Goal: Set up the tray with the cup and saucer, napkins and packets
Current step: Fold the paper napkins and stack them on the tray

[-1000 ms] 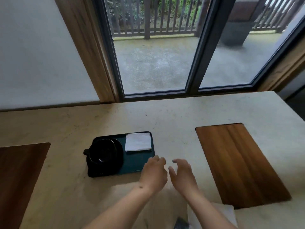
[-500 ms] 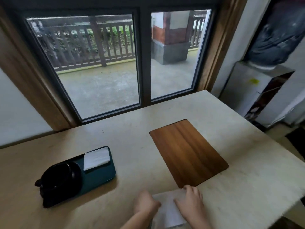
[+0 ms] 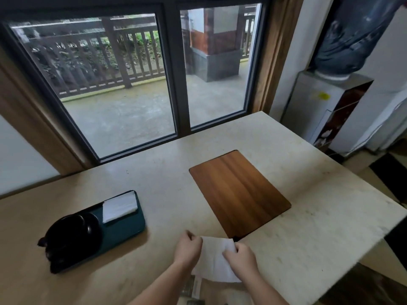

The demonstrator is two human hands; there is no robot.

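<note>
At the far left of the pale table [image 3: 308, 227] sits the dark green tray [image 3: 125, 230], carrying a black cup and saucer [image 3: 74, 235] on its left end and a folded white napkin [image 3: 120, 206] on its far right corner. The cup's shape is hard to make out against the saucer. Near the front edge, the left hand [image 3: 188, 248] curls knuckles-up, fingers pinched on the left edge of a white napkin sheet [image 3: 214, 258]. The right hand [image 3: 241, 257] mirrors it, thumb and fingers closed on the sheet's right edge. Both forearms run out of frame below. Under the sheet something printed, perhaps packets [image 3: 193, 289], is cut off and blurred. A wooden inlay [image 3: 240, 192] lies just beyond the hands.
</note>
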